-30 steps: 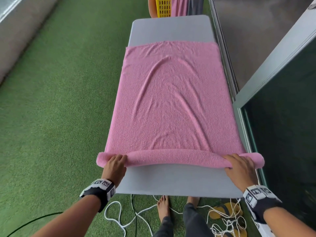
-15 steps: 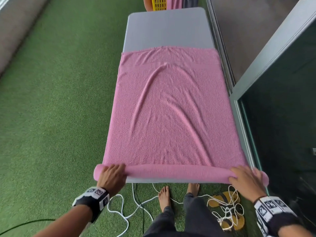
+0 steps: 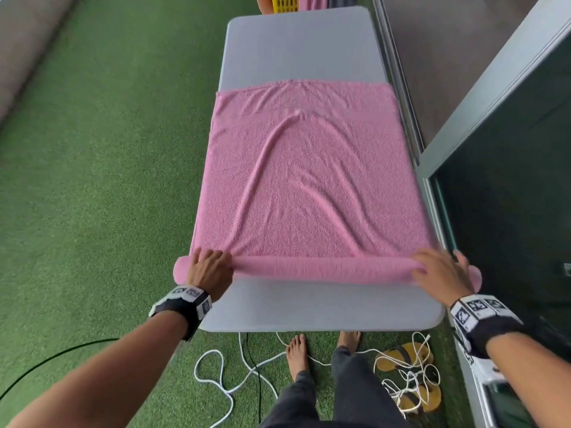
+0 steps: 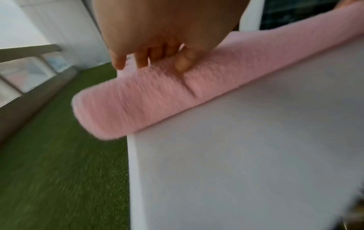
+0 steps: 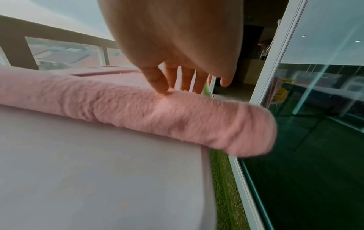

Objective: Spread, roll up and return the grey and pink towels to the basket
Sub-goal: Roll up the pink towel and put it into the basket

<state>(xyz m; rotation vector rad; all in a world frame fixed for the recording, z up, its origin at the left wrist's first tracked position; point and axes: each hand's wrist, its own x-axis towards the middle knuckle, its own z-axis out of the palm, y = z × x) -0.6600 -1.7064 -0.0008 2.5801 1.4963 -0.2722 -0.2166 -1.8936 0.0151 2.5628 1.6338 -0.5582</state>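
A pink towel (image 3: 309,180) lies spread along the grey table (image 3: 302,47), its near end wound into a roll (image 3: 324,270) that overhangs both table sides. My left hand (image 3: 210,267) grips the roll's left end (image 4: 147,101), fingers bent over its top and thumb (image 4: 183,63) pressed into it. On the right end (image 5: 177,118) rests my right hand (image 3: 441,270), its fingers (image 5: 187,77) straight and spread. The yellow basket (image 3: 284,1) stands beyond the table's far end, with pink and grey cloth (image 3: 340,0) beside it.
A glass sliding door (image 3: 509,196) and its frame run close along the table's right side. Artificial grass (image 3: 108,180) lies to the left. White cable (image 3: 247,366), yellow sandals (image 3: 401,359) and my bare feet (image 3: 296,353) are under the near edge.
The roll has grown thicker. It slid back to the table's near edge, then moved forward again. The towel's far edge has come nearer, baring more table beyond it.
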